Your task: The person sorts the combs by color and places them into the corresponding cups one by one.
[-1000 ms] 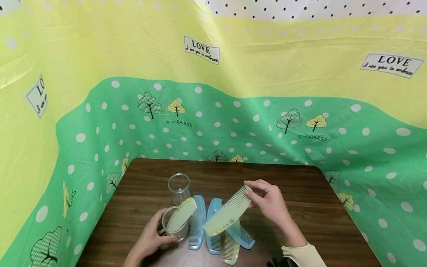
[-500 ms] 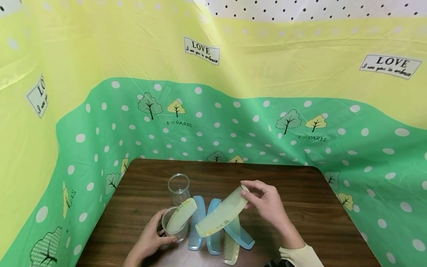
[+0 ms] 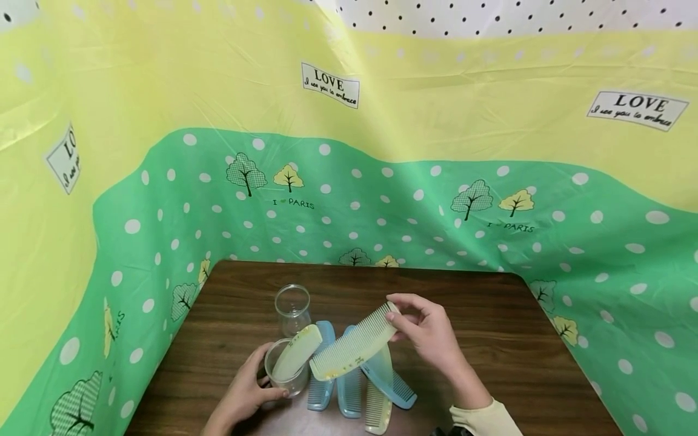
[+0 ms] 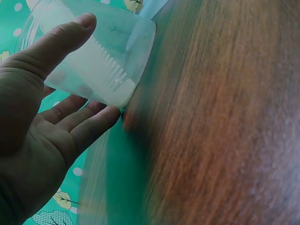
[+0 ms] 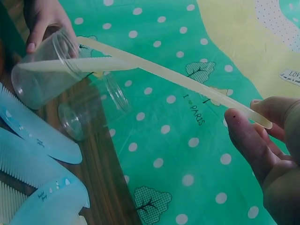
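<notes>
My left hand [image 3: 252, 383] grips a clear cup [image 3: 288, 380] from its left side, thumb on the near wall. Inside that cup leans a pale yellow comb [image 3: 299, 350], its upper end sticking out past the rim. Between thumb and fingers, my right hand [image 3: 428, 330] pinches the end of a second pale yellow comb [image 3: 354, 348]. That comb slants down to the left, its far end close to the cup. Edge-on in the right wrist view, the pinched comb [image 5: 187, 84] overlaps the one in the cup.
Another clear cup [image 3: 292, 306] stands behind the gripped one. On the wooden table [image 3: 469, 290] lie several blue combs [image 3: 320, 393] and a pale yellow comb [image 3: 377, 412] partly under one of them. A patterned green and yellow curtain [image 3: 382, 200] surrounds the table.
My right hand has moved left with its comb, bringing the comb's far end from over the blue combs to beside the cup. The left hand and its cup have stayed in place.
</notes>
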A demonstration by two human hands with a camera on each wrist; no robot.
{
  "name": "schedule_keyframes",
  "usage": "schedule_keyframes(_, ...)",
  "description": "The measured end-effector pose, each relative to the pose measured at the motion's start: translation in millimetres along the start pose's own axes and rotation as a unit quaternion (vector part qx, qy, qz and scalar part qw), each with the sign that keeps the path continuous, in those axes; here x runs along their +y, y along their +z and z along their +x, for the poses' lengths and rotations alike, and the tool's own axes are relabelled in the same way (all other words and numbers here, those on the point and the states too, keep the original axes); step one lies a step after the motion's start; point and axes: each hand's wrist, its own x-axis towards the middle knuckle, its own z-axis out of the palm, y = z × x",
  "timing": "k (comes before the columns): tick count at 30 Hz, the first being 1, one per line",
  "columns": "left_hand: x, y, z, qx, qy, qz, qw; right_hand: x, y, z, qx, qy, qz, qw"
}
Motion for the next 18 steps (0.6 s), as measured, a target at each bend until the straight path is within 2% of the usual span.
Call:
schedule_keyframes(8, 1.4, -0.4, -0.2, -0.002, -0.007, -0.003, 1.0000, -1.4, 7.3, 0.9, -0.007, -0.007, 0.014, 1.000)
schedule_keyframes(18, 1.3, -0.4, 0.6, -0.007, -0.017, -0.004, 0.9998, -4.5, 15.2, 1.9, -0.013, 0.011, 0.031, 0.999)
